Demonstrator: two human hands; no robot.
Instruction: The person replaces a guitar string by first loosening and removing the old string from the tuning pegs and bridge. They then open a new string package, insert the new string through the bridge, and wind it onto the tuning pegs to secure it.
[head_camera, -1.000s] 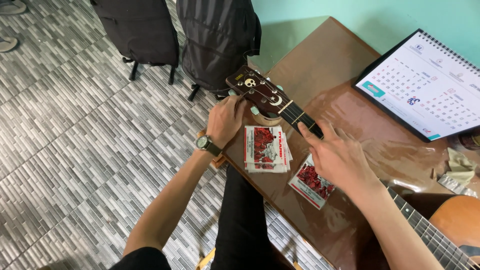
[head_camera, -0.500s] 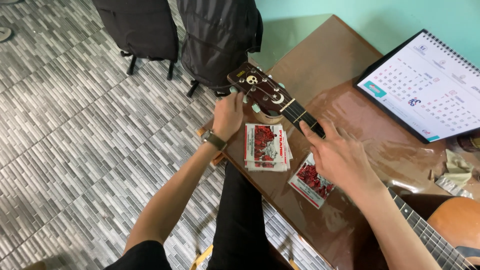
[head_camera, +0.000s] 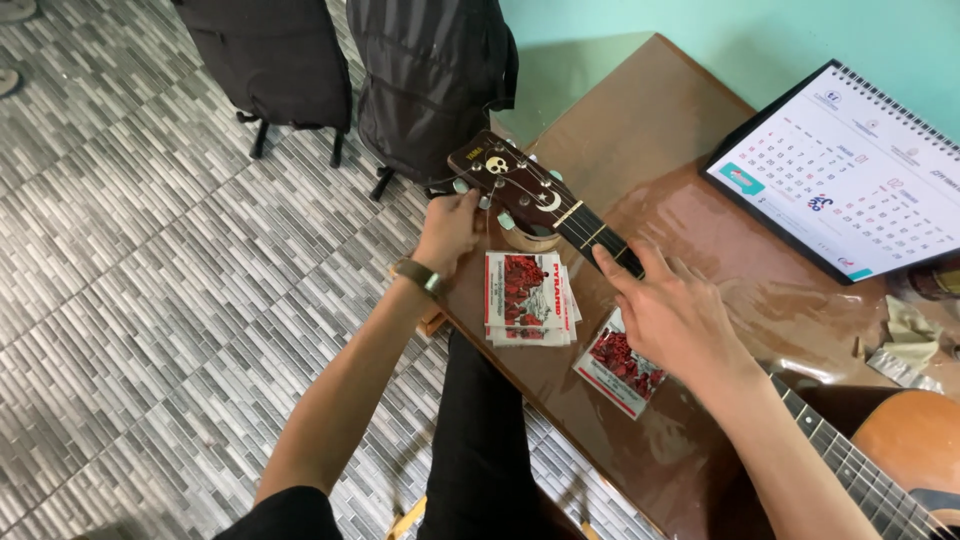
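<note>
The guitar is lying across the brown table (head_camera: 660, 130), its headstock (head_camera: 505, 180) sticking out over the table's edge. The left hand (head_camera: 448, 232), a watch (head_camera: 418, 275) on its wrist, is pinching a tuning peg (head_camera: 482, 200) on the headstock's near side, fingers closed around it, though the grip itself is partly hidden. The right hand (head_camera: 672, 312) is resting over the guitar neck (head_camera: 600, 240), fingers spread loosely and holding nothing that I can make out. Red-and-white string packets (head_camera: 528, 298) are sitting just beside the neck, another packet (head_camera: 618, 368) lying under the right palm's edge. A desk calendar (head_camera: 850, 180) is standing well apart.
</note>
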